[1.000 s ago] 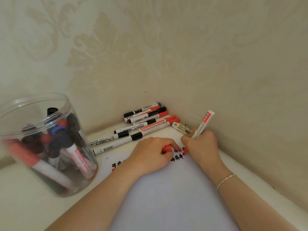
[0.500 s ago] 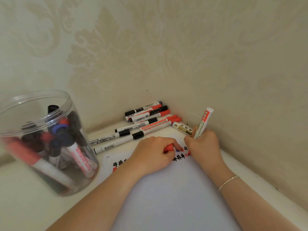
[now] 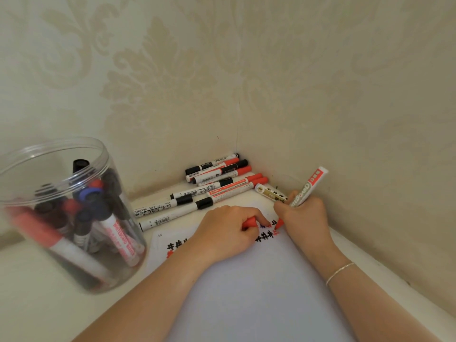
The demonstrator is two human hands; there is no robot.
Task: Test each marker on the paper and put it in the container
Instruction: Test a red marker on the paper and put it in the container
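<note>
My right hand [image 3: 304,218] grips a red-and-white whiteboard marker [image 3: 308,187], its red tip touching the white paper [image 3: 259,292] beside a row of black, blue and red test marks [image 3: 265,236]. My left hand [image 3: 227,230] rests on the paper and holds the marker's red cap [image 3: 249,222] in its curled fingers. A clear plastic jar [image 3: 66,213] at the left holds several markers. More markers [image 3: 212,186] lie in a pile in the wall corner, just beyond my hands.
Two patterned walls meet in a corner close behind the marker pile. A short gold-labelled marker [image 3: 270,192] lies by my right hand. The pale ledge [image 3: 29,292] runs along the right wall and under the jar.
My right hand has shifted slightly while the marker tip moves over the paper by the marks. My left hand keeps hold of the cap. The view has drifted a little.
</note>
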